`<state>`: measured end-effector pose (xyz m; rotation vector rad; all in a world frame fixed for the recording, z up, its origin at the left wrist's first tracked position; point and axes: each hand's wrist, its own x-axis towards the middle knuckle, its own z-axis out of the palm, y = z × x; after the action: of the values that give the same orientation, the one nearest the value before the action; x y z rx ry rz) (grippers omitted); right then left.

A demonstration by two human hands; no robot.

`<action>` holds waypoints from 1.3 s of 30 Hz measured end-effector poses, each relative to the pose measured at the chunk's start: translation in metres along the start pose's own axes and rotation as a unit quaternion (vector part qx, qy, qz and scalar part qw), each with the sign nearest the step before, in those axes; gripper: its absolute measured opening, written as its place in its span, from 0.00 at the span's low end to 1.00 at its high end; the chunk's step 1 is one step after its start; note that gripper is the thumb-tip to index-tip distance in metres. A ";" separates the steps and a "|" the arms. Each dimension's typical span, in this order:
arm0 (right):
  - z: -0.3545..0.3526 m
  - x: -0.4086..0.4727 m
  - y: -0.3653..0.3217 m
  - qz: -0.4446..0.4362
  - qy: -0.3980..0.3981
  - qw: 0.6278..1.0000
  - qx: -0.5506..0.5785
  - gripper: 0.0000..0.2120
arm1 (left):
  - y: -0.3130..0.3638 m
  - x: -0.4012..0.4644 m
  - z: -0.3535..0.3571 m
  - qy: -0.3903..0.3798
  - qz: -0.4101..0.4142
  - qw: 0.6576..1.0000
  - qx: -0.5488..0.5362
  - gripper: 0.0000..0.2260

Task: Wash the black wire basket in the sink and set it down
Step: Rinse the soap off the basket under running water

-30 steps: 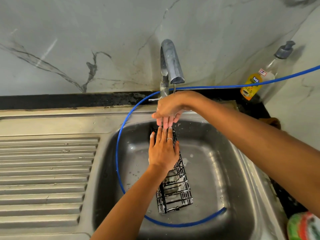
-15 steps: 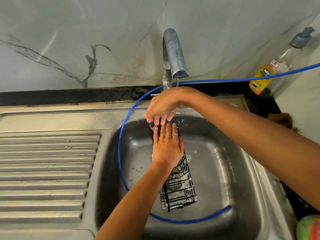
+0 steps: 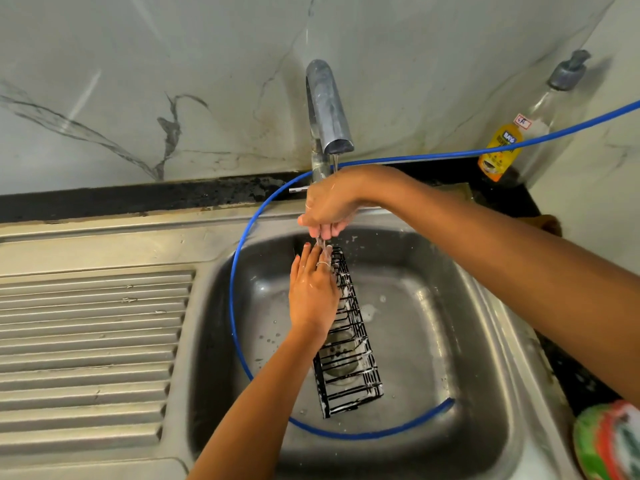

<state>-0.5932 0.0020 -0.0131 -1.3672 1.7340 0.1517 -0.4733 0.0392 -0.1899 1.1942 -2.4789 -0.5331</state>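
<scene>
Steel sink (image 3: 460, 317) under marble wall (image 3: 138, 64) (tap (image 3: 329, 109) running); flat, unclenched left hand (image 3: 313, 292) presses black wire basket (image 3: 349, 362); right hand (image 3: 329, 206) grasp unclear.

Wire basket (image 3: 349, 368): black, flecked with white suds.
Sink (image 3: 450, 341): dull silver steel, dark grey in the bowl.
Draining board (image 3: 86, 341): silver, ribbed in parallel lines.
Hose (image 3: 239, 271): bright blue.
Tap (image 3: 329, 109): mottled grey metal.
Wall (image 3: 138, 81): pale grey-white marble with dark grey veins.
Counter strip (image 3: 138, 199): black, speckled.
Bottle (image 3: 502, 150): clear, yellow-orange label, grey pump.
Scrub pad (image 3: 609, 441): green, red and white.
Ring on left hand (image 3: 313, 296): silver.
</scene>
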 end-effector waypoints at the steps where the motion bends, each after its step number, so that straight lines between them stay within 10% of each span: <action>1: 0.001 0.000 0.000 -0.003 0.013 1.000 -0.005 0.19 | 0.000 0.000 0.000 -0.005 -0.007 1.000 0.000 0.21; 20: 0.006 -0.012 0.012 0.050 -0.038 0.998 -0.025 0.21 | 0.001 0.001 -0.002 0.013 0.010 1.000 -0.022 0.20; 39: 0.013 0.007 0.018 0.002 0.111 0.993 -0.049 0.16 | -0.002 -0.001 0.003 0.072 -0.049 0.993 -0.081 0.17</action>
<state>-0.6013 0.0109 -0.0333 -1.4984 1.9360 0.0906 -0.4728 0.0390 -0.1939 1.2471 -2.2221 -0.6376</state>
